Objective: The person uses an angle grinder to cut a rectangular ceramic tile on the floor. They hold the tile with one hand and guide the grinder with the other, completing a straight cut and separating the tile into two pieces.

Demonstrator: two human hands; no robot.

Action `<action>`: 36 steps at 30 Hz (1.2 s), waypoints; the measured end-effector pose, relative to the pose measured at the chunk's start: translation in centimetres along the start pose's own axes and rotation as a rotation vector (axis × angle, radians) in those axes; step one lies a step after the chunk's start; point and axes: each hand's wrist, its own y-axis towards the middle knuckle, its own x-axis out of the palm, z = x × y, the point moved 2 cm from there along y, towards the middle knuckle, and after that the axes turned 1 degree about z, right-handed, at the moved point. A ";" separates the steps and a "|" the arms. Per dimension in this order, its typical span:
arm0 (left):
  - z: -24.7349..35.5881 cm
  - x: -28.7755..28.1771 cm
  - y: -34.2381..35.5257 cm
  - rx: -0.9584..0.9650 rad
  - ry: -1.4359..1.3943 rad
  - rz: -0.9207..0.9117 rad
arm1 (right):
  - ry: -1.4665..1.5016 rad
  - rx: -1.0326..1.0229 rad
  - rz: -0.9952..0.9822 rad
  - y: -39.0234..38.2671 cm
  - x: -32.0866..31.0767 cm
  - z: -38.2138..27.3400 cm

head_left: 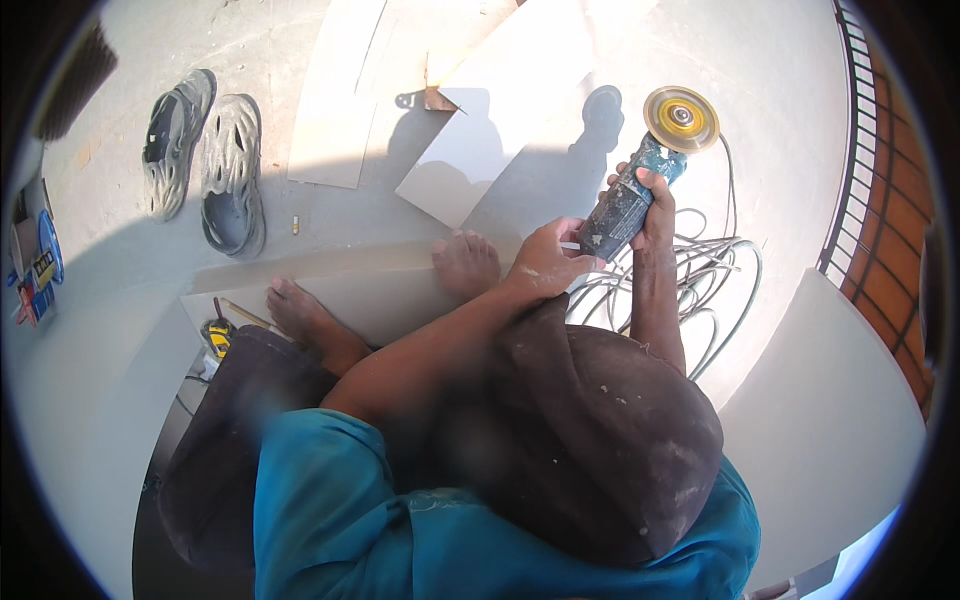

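Note:
My right hand (pixel 652 210) is wrapped round the body of a worn blue-green and dark angle grinder (pixel 617 212). Its round cutting disc (pixel 663 118), with a yellowish centre, points up and away from me. At the tool's rear end, my left hand (pixel 548 262) has its thumb and fingers closed on the casing. A small white bit shows between those fingers; I cannot make out what it is. From the grinder, a power cord (pixel 728 165) runs down to a loose coil of cable (pixel 705 270) on the right. My bare feet rest on the floor beyond my bent knees.
Grey clogs (pixel 232 175) stand at the far left. White tiles or boards (pixel 530 95) lie ahead, partly in shadow. A yellow tape measure (pixel 217 336) is by my left knee. Blue and red items (pixel 38 265) sit at the left edge; a dark railing (pixel 848 150) borders the right.

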 end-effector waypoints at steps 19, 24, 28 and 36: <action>-0.1 1.6 3.7 0.109 0.622 0.129 | -0.484 -0.251 0.378 0.1 1.7 4.1; 6.2 -10.3 3.0 0.307 0.391 0.366 | -0.871 -0.278 0.511 3.5 -0.6 5.6; 10.4 -25.1 5.0 0.199 0.442 0.962 | -1.064 -0.279 0.563 4.9 -1.6 6.2; 11.4 -34.4 8.9 -0.160 1.184 1.104 | -1.172 -0.287 0.503 3.7 -1.6 7.8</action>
